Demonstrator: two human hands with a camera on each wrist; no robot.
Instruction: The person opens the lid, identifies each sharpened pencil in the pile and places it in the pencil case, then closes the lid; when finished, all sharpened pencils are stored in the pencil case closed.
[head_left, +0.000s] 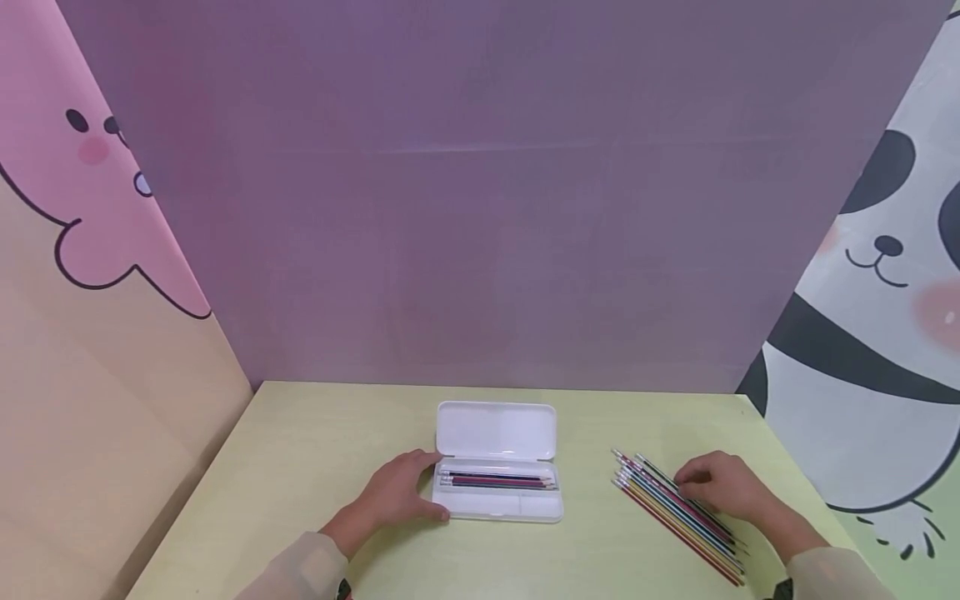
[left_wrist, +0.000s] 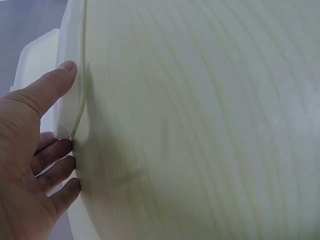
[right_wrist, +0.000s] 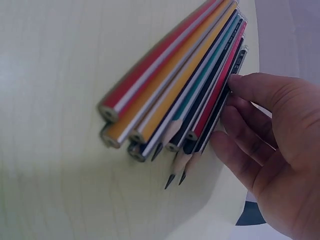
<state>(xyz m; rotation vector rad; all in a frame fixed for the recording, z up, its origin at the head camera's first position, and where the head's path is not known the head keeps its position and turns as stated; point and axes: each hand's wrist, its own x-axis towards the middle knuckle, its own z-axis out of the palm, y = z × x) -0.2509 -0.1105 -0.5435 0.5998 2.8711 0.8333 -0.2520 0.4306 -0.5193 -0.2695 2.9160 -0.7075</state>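
White pencil case (head_left: 480,506) sat open at the lower middle of the frame with some pencils (head_left: 495,481) inside, left hand (head_left: 401,492) gripping its left end, thumb and fingers spread wide. The right hand (head_left: 723,486) had its fingers bent against the outer black pencil (right_wrist: 218,111) of the loose pile (head_left: 675,512), lower right; couldn't tell if they'd really pinched it. My worry: it lay right alongside its neighbours, so a sloppy lift could've dragged extras along and scattered them over the counter (head_left: 322,442).

I record a pale-yellow rectangular table (head_left: 300,442); behind it, a flat purple panel (head_left: 510,200); at its left, pink cartoon print (head_left: 97,196); right, black-and-white panda print (head_left: 885,333).
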